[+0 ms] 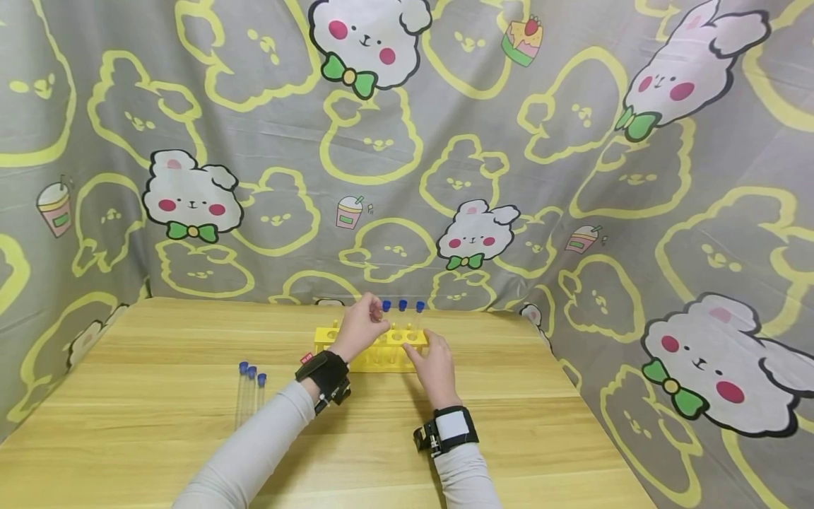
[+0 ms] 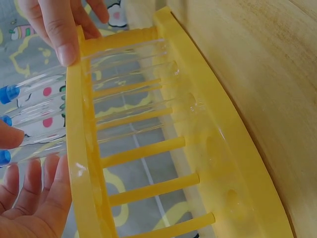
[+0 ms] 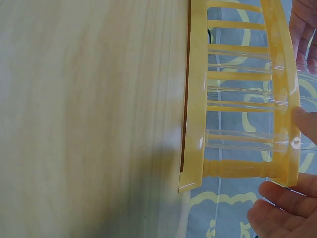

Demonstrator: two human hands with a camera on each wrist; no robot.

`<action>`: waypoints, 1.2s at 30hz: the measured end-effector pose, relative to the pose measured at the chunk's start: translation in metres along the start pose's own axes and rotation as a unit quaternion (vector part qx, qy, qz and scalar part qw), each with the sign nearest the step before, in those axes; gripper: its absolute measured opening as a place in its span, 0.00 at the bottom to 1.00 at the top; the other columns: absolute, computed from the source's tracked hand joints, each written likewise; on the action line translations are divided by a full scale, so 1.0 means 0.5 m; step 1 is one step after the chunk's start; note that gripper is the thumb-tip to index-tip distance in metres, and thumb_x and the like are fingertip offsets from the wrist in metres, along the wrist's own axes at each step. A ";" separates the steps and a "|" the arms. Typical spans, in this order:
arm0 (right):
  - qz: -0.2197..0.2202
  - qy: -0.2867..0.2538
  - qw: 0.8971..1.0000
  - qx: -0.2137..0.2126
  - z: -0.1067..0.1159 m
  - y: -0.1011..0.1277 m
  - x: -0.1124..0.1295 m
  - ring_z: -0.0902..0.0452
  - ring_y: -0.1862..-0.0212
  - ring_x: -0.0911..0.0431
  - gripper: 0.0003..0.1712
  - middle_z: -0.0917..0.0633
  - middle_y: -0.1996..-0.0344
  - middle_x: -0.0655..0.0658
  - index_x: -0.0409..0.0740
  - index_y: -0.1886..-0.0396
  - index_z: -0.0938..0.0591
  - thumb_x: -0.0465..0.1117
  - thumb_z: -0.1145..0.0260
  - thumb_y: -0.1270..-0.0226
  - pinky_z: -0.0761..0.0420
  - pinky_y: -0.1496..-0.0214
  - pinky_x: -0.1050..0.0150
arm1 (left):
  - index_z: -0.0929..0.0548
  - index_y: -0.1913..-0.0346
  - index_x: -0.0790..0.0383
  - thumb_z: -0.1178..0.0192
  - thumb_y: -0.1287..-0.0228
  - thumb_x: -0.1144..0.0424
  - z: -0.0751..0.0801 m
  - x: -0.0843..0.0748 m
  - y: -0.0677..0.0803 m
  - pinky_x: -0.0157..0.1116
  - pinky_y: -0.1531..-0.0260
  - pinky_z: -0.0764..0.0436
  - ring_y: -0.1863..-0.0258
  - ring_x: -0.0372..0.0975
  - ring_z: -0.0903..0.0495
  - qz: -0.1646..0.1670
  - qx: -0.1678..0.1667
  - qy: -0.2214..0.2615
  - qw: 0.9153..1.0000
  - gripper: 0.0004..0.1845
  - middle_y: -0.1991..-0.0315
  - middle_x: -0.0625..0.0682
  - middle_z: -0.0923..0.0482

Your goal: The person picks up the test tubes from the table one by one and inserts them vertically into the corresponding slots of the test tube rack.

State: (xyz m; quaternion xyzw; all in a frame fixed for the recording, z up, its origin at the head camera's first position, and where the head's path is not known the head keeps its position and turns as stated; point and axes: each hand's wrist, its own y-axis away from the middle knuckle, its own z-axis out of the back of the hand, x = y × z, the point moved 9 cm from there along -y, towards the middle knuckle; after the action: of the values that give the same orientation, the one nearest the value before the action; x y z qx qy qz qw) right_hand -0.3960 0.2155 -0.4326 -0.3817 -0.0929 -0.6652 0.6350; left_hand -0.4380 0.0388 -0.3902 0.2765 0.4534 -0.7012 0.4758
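**Tube seating at yellow rack**

The rack stands mid-surface. Left hand pinches a blue-capped tube in it; right hand rests with relaxed fingers on the rack end. Advice: brace the rack, lower the tube vertically. Only the head view shows three loose tubes to the left; the wrist views show the tubes reaching the base.

counter: pale wood grain, lying lengthwise | three loose blue-capped tubes: lying side by side on the counter, left of the rack, well apart from it | backdrop cloth: grey, showing yellow outlines and white bunnies, hanging behind and wrapping both sides
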 end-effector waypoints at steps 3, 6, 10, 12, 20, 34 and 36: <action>-0.001 -0.003 1.000 0.000 0.000 0.001 0.001 0.26 0.38 0.38 0.37 0.22 0.42 0.31 0.33 0.39 0.25 0.54 0.31 0.39 0.26 0.36 0.46 | 0.27 0.59 0.59 0.36 0.48 0.67 0.001 0.000 0.000 0.35 0.65 0.22 0.65 0.42 0.23 -0.004 -0.003 -0.002 1.000 0.15 0.65 0.53 0.22; 0.000 -0.004 1.000 0.000 -0.001 0.001 0.000 0.26 0.38 0.38 0.37 0.22 0.42 0.31 0.32 0.39 0.25 0.53 0.31 0.39 0.26 0.36 0.46 | 0.27 0.58 0.60 0.35 0.47 0.66 0.005 0.002 0.003 0.36 0.63 0.21 0.63 0.43 0.22 0.005 0.003 0.000 1.000 0.15 0.63 0.53 0.22; -0.005 -0.007 1.000 0.005 -0.004 -0.002 -0.005 0.26 0.38 0.39 0.37 0.22 0.41 0.31 0.33 0.38 0.26 0.54 0.31 0.39 0.26 0.36 0.46 | 0.26 0.55 0.60 0.34 0.46 0.66 0.017 0.005 0.007 0.38 0.59 0.20 0.60 0.43 0.22 0.027 0.013 0.011 0.999 0.16 0.61 0.54 0.22; -0.005 -0.006 1.000 0.006 -0.005 -0.002 -0.006 0.27 0.37 0.39 0.37 0.22 0.41 0.31 0.33 0.38 0.26 0.54 0.31 0.39 0.26 0.36 0.46 | 0.26 0.54 0.60 0.34 0.46 0.66 0.028 0.005 0.009 0.38 0.59 0.20 0.60 0.43 0.22 0.032 0.011 0.012 0.999 0.16 0.61 0.54 0.22; 0.000 -0.004 1.000 0.005 -0.004 -0.001 -0.005 0.27 0.37 0.39 0.37 0.22 0.41 0.32 0.33 0.38 0.26 0.54 0.31 0.39 0.26 0.35 0.47 | 0.24 0.55 0.61 0.38 0.42 0.61 0.092 0.007 0.023 0.40 0.56 0.21 0.61 0.43 0.21 0.022 -0.003 -0.015 1.000 0.13 0.62 0.54 0.19; 0.003 -0.011 1.000 0.004 -0.001 0.000 -0.003 0.27 0.37 0.38 0.37 0.22 0.41 0.31 0.33 0.38 0.26 0.53 0.31 0.39 0.27 0.35 0.46 | 0.22 0.53 0.61 0.43 0.35 0.57 0.233 0.024 0.079 0.42 0.59 0.20 0.61 0.45 0.19 0.024 0.008 -0.100 0.995 0.13 0.60 0.56 0.17; 0.002 -0.012 1.000 0.005 -0.002 0.000 -0.003 0.27 0.37 0.38 0.37 0.22 0.41 0.31 0.33 0.38 0.26 0.54 0.31 0.39 0.27 0.35 0.46 | 0.22 0.53 0.61 0.43 0.34 0.57 0.255 0.036 0.090 0.41 0.61 0.21 0.61 0.46 0.19 0.030 0.013 -0.112 0.993 0.13 0.60 0.57 0.18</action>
State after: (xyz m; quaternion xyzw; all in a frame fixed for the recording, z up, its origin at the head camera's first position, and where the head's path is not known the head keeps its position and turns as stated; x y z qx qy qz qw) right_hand -0.3965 0.2163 -0.4343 -0.3865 -0.1032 -0.6589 0.6371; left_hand -0.3983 -0.0893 -0.3663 0.2164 0.3795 -0.7188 0.5407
